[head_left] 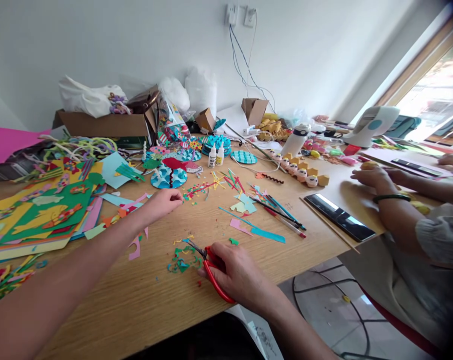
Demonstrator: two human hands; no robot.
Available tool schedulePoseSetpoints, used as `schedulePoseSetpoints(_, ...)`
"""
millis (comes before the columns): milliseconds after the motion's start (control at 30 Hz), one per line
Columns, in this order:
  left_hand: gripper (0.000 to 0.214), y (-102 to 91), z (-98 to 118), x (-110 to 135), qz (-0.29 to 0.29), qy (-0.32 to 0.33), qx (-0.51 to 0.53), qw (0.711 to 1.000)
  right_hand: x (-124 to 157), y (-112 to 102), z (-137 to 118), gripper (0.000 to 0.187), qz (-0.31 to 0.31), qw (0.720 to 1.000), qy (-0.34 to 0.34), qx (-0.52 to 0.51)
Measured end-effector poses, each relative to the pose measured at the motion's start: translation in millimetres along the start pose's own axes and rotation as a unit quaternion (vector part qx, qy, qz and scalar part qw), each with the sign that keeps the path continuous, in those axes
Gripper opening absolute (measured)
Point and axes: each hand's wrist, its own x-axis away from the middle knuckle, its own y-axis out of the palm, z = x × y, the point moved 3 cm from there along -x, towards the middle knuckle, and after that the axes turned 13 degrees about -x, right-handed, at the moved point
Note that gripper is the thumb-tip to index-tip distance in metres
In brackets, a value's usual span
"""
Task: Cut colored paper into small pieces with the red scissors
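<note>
My right hand (243, 272) grips a pair of red-handled scissors (204, 256) near the front edge of the table. The blades point away to the left, above a scatter of green and yellow paper scraps (181, 264). My left hand (170, 200) reaches farther out with its fingers pinched together; anything between them is hidden. Just beyond that hand stands a blue patterned paper disc (168, 178) with a red paper shape on top. Tiny coloured paper bits (198, 191) lie right of the left hand's fingertips.
Coloured paper sheets (57, 212) with cut-out fish cover the left side. Two glue bottles (216, 156), several pencils (281, 212) and a blue strip (268, 235) lie or stand ahead. A phone (335, 216) and a stick (329, 225) are rightward, beside another person's hands (378, 177).
</note>
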Motion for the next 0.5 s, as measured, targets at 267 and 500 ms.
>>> schedulePoseSetpoints(267,0.017,16.2,-5.7,-53.5,-0.002,0.029,-0.123,0.992,5.6,-11.3,21.0,0.024,0.015,0.998,0.059,-0.025)
schedulePoseSetpoints(500,0.020,19.0,-11.6,-59.4,-0.005,0.037,-0.177,0.984,0.4,-17.7,30.2,0.018,0.038,0.997,0.071,-0.013)
